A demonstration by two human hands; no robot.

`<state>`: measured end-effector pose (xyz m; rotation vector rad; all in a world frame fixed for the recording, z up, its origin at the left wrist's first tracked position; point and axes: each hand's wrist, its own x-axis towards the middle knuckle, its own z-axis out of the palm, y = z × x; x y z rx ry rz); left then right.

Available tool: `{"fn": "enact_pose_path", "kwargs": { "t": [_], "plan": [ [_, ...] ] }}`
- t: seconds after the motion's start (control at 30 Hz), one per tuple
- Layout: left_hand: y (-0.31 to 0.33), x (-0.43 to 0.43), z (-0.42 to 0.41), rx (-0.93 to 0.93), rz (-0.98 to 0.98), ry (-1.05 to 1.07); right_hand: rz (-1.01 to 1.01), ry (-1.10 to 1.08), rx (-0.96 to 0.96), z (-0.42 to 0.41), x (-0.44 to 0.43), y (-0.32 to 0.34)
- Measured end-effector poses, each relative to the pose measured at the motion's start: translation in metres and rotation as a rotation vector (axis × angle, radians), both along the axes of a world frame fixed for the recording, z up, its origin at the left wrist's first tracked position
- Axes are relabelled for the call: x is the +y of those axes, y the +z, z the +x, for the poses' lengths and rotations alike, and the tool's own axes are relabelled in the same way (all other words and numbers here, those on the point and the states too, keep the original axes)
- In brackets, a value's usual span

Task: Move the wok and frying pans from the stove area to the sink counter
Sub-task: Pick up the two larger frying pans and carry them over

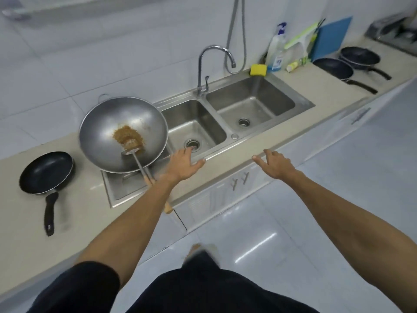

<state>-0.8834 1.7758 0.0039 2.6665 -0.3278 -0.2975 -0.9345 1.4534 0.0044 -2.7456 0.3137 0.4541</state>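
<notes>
From the head camera, the wok [123, 134] sits on the steel drainboard [126, 188] at the left end of the double sink [228, 118], its bowl holding a patch of brown food residue [128, 135]. A metal spatula [135, 154] lies inside it, its wooden handle running toward the near counter edge and passing under the left forearm. Left of the wok, a black frying pan [46, 172] rests on the beige counter [248, 143] with its handle pointing near.

The left hand [184, 163] is just right of the wok's near rim, over the near edge of the left basin. Its fingers are spread wide and it holds nothing; whether the palm touches the sink rim is hard to tell through the motion blur. The right hand [274, 164] hovers over the near counter edge in front of the right basin, fingers also open and empty, well apart from the wok.

Far to the right, two more dark frying pans [347, 64] sit on the counter, one overlapping the other, handles pointing right and near. Behind the sink stand a faucet [212, 64], a yellow sponge [258, 70], a soap bottle [276, 50] and a blue cutting board [331, 39] leaning on the tiled wall.
</notes>
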Motion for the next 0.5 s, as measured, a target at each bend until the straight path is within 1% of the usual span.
{"fn": "enact_pose_path", "kwargs": {
  "t": [0.1,0.23,0.37,0.5],
  "plan": [
    [0.015,-0.063,0.027,-0.035,0.06,-0.097,-0.053,-0.087,-0.027,0.008,-0.06,0.012],
    [0.026,-0.144,0.062,-0.084,0.109,-0.209,-0.074,-0.165,-0.045,0.02,-0.128,0.022],
    [0.028,-0.231,0.102,-0.105,0.169,-0.31,-0.071,-0.231,-0.037,0.035,-0.195,0.023],
    [0.028,-0.324,0.144,-0.11,0.185,-0.369,-0.088,-0.284,-0.011,0.056,-0.275,0.024]
  ]
}}
